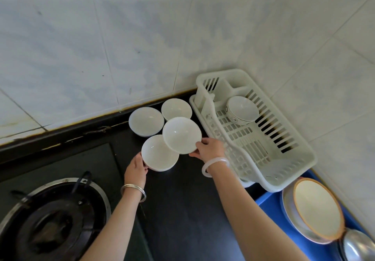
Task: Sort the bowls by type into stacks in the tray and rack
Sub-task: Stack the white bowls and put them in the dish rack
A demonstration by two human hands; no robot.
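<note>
My right hand [208,149] pinches the near rim of a plain white bowl [181,135], held tilted above the black counter. My left hand [136,168] grips the left side of another white bowl [158,153], which sits partly under the lifted one. Two more white bowls stand by the wall, one at the left [146,121] and one behind [176,109]. A white plastic rack [274,169] stands to the right, and a patterned bowl [241,109] lies tilted inside it near the back.
A gas burner [52,220] fills the near left of the black counter [182,210]. At the near right, a blue tray [269,206] carries an orange-rimmed bowl [316,212] stacked on plates and a steel bowl [357,246]. Tiled walls meet in the corner behind the rack.
</note>
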